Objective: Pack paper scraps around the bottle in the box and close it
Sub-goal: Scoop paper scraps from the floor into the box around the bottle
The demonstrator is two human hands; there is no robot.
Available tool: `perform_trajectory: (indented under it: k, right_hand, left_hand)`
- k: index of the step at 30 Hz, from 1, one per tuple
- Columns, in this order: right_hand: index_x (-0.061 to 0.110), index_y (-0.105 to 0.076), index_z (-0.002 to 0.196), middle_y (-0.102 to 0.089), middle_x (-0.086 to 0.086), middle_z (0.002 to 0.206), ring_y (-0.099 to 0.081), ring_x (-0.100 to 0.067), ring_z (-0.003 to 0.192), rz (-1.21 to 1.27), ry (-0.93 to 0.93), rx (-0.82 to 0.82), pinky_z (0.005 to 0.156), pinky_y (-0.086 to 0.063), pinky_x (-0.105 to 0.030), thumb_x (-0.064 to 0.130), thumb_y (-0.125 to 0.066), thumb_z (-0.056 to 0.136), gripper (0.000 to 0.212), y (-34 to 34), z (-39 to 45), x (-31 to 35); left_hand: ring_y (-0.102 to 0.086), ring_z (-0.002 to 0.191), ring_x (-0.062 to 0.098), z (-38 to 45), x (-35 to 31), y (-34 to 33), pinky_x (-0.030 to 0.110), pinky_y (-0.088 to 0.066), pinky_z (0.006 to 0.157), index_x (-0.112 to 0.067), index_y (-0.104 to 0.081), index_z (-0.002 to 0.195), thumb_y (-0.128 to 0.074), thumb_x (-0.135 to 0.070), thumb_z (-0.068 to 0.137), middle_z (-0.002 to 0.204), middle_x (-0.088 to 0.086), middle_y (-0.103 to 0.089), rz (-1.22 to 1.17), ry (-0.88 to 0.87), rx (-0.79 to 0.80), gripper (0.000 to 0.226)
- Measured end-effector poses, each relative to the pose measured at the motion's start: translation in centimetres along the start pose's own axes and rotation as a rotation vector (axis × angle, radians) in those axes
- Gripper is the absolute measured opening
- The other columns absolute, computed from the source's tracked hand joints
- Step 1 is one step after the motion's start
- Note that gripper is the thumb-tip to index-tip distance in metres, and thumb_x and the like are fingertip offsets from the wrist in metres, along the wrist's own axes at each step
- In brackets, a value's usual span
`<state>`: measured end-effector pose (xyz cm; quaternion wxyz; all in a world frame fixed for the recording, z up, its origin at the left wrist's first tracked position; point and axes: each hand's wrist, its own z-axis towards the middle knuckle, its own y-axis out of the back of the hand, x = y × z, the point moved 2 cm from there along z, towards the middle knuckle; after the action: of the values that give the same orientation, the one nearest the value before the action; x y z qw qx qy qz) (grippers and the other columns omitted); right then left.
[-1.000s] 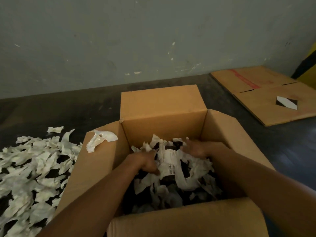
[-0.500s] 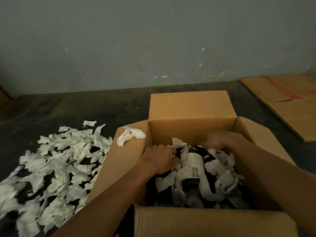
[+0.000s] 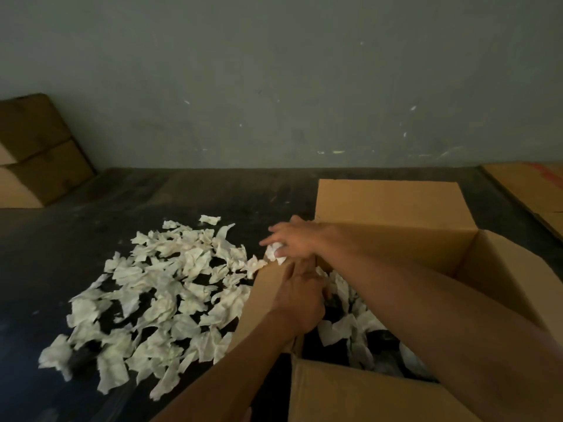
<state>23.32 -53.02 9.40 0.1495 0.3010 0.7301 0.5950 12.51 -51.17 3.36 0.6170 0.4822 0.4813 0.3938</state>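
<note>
Both hands have come up out of the box since a second ago. Now the right hand (image 3: 294, 240) reaches across the left flap (image 3: 262, 287), fingers pinched on a scrap (image 3: 275, 252) that lay at that flap's top edge, probably to drop it inside. Below it the left hand (image 3: 300, 300) is curled loosely at the box's left wall; whether it holds paper I cannot tell.

Inside the box (image 3: 396, 242) white filler (image 3: 341, 327) lies over dark gaps. A bottle was in view there before; now the arms and paper cover it, so it presumably sits under them.

Left of the box, the scrap pile (image 3: 158, 300) spreads over the dark floor (image 3: 213, 196), within easy reach. All four flaps stand open, so closing is not yet begun. Flat cardboard (image 3: 530, 190) lies at the floor's far right edge, more cardboard (image 3: 36, 153) leans at the far left; neither blocks anything.
</note>
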Motion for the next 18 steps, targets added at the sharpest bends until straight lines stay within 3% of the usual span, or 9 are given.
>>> perform_trajectory:
  k: [3, 5, 7, 8, 11, 13, 15, 17, 18]
  right_hand:
    - [0.043, -0.056, 0.128, -0.046, 0.002, 0.145, -0.041, -0.025, 0.124, -0.096, -0.025, 0.081, 0.102, -0.037, -0.047, 0.030, -0.057, 0.093, 0.037, -0.7, 1.0, 0.1]
    - [0.028, -0.072, 0.108, -0.062, -0.004, 0.126, -0.058, -0.024, 0.106, -0.052, -0.044, 0.056, 0.086, -0.049, -0.036, 0.014, -0.062, 0.087, 0.028, -0.5, 1.3, 0.4]
    - [0.018, -0.076, 0.089, -0.065, -0.006, 0.114, -0.063, -0.024, 0.093, 0.000, -0.079, -0.001, 0.075, -0.052, -0.032, 0.003, -0.060, 0.082, 0.023, 0.0, 1.2, 0.0]
    - [0.016, -0.075, 0.085, -0.064, -0.006, 0.113, -0.062, -0.024, 0.093, 0.026, -0.095, -0.020, 0.076, -0.053, -0.033, 0.001, -0.058, 0.082, 0.023, 0.3, 0.8, -0.4]
    - [0.020, -0.071, 0.086, -0.061, -0.002, 0.120, -0.059, -0.020, 0.105, 0.163, -0.121, -0.095, 0.087, -0.050, -0.034, 0.002, -0.054, 0.089, 0.026, 1.4, -1.7, -2.3]
    - [0.022, -0.071, 0.094, -0.063, 0.001, 0.113, -0.059, -0.012, 0.096, 0.320, -0.147, -0.209, 0.081, -0.049, -0.029, 0.007, -0.052, 0.093, 0.024, 1.4, -4.1, -4.1]
    - [0.021, -0.070, 0.100, -0.066, 0.002, 0.103, -0.060, -0.009, 0.087, 0.431, -0.195, -0.298, 0.075, -0.049, -0.025, 0.012, -0.053, 0.095, 0.020, 0.0, -6.7, -5.9]
    - [0.023, -0.065, 0.107, -0.064, -0.001, 0.111, -0.061, -0.017, 0.099, 0.429, -0.260, -0.234, 0.085, -0.051, -0.033, 0.019, -0.055, 0.095, 0.017, -3.1, -8.7, -8.6]
    - [0.024, -0.060, 0.117, -0.060, -0.002, 0.121, -0.058, -0.021, 0.109, 0.426, -0.306, -0.124, 0.093, -0.048, -0.036, 0.026, -0.056, 0.095, 0.023, -5.1, -9.8, -10.0]
  left_hand:
    - [-0.027, 0.138, 0.023, 0.0, -0.4, 0.1, 0.046, -0.019, 0.117, -0.024, -0.066, 0.103, -0.057, -0.020, 0.078, 0.134, 0.003, -0.054, -0.013, 0.026, 0.035, 0.027]
    - [-0.028, 0.136, 0.022, -0.2, -0.6, 0.7, 0.045, -0.018, 0.117, -0.021, -0.067, 0.101, -0.057, -0.017, 0.078, 0.129, 0.004, -0.057, -0.099, 0.026, 0.045, 0.025]
    - [-0.028, 0.135, 0.021, -0.6, -0.6, 1.5, 0.046, -0.019, 0.115, -0.018, -0.069, 0.092, -0.057, -0.011, 0.078, 0.127, 0.006, -0.056, -0.208, 0.029, 0.036, 0.020]
    - [-0.027, 0.137, 0.022, -0.8, -0.7, 1.9, 0.046, -0.020, 0.115, -0.016, -0.070, 0.092, -0.057, -0.008, 0.078, 0.131, 0.008, -0.053, -0.231, 0.038, 0.039, 0.020]
    - [-0.012, 0.146, 0.022, -1.0, -0.8, 2.3, 0.045, -0.013, 0.119, -0.017, -0.070, 0.099, -0.058, -0.008, 0.082, 0.151, 0.013, -0.034, -0.183, 0.039, 0.071, 0.022]
    - [0.000, 0.149, 0.018, -0.8, -0.7, 2.1, 0.046, -0.007, 0.120, -0.019, -0.068, 0.104, -0.057, -0.011, 0.084, 0.156, 0.014, -0.027, -0.114, 0.032, 0.110, 0.025]
    - [0.004, 0.150, 0.022, -0.6, -0.8, 1.6, 0.051, -0.004, 0.119, -0.019, -0.062, 0.118, -0.055, -0.018, 0.087, 0.153, 0.014, -0.035, 0.066, 0.024, 0.173, 0.032]
    - [0.007, 0.149, 0.034, -0.1, -1.5, 0.7, 0.057, 0.004, 0.118, -0.014, -0.043, 0.141, -0.051, -0.031, 0.092, 0.154, 0.016, -0.033, 0.357, 0.002, 0.266, 0.053]
    - [0.009, 0.148, 0.039, 0.1, -2.1, 0.1, 0.060, 0.009, 0.116, -0.012, -0.030, 0.149, -0.049, -0.038, 0.094, 0.158, 0.017, -0.025, 0.480, -0.008, 0.316, 0.063]
